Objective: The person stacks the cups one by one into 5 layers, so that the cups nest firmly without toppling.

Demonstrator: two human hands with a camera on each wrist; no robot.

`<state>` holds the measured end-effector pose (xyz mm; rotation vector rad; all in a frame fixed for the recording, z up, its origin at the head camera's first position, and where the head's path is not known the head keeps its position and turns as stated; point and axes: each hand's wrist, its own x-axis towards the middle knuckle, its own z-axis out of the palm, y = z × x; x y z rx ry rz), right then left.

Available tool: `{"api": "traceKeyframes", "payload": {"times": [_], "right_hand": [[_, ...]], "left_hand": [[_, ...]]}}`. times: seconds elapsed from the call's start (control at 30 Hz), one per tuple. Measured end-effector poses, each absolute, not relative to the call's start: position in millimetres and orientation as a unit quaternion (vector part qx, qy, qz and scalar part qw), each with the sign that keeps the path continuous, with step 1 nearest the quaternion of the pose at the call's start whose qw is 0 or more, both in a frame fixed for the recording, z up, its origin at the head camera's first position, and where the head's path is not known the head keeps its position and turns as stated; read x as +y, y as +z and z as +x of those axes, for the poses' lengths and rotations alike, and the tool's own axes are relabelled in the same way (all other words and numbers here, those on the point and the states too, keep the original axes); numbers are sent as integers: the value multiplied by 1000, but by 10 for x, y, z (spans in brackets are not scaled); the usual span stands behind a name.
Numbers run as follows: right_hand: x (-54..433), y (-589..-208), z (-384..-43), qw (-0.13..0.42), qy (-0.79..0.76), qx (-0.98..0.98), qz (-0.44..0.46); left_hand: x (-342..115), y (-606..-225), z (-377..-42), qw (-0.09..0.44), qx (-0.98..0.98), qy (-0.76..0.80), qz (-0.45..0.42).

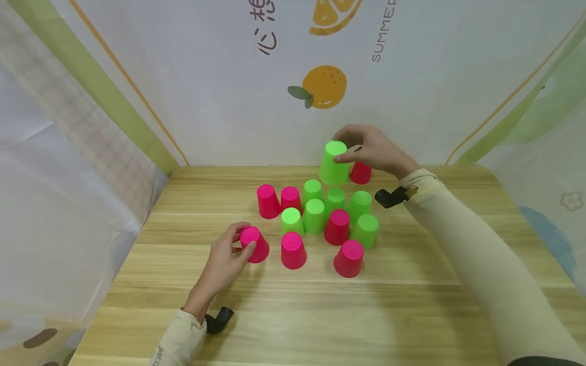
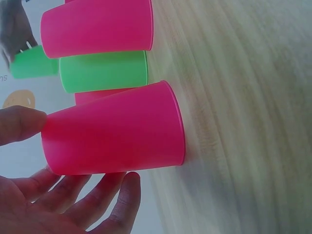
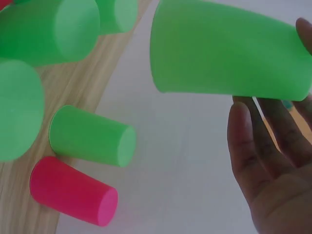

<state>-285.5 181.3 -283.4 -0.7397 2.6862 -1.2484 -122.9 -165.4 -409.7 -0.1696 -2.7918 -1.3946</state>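
My left hand (image 1: 226, 256) pinches a pink cup (image 1: 254, 245), upside down, by its upper part at the left of the group. In the left wrist view this pink cup (image 2: 114, 131) leans slightly, thumb on one side and fingers on the other. At the back, my right hand (image 1: 377, 150) grips an upside-down green cup (image 1: 333, 165) near its closed end. The right wrist view shows that green cup (image 3: 229, 51) raised, its open rim facing the table side. A red-pink cup (image 1: 361, 173) stands partly hidden behind the right hand.
Several upside-down cups stand close together mid-table, among them a green cup (image 1: 314, 217) and a red cup (image 1: 337, 227). Two pink cups, one left (image 1: 293, 250) and one right (image 1: 349, 259), stand at the front. A white printed cloth (image 1: 229, 101) hangs behind the wooden table (image 1: 293, 315).
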Motion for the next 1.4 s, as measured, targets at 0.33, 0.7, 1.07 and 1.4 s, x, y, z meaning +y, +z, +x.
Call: {"api": "traceKeyframes", "payload": {"times": [0.33,0.7,1.07,1.4], "right_hand": [[1527,-2947,-3120,62,-347,917,-185],[1341,-2994,-3360,97,-340,926,-133],[1282,-3093,-3431,101,-334,929,-120],[1206,-3233,-3519,112,-264,950,-119]], "left_hand": [[-1645,-4070,-1241,3,-890,-453,-53],[-1661,-4121,-1235,5,-892,-450,-51],[-1682,-4119,-1214,7,-894,-446,-47],[-1670,-4128,-1210,10,-890,-452,-52]]}}
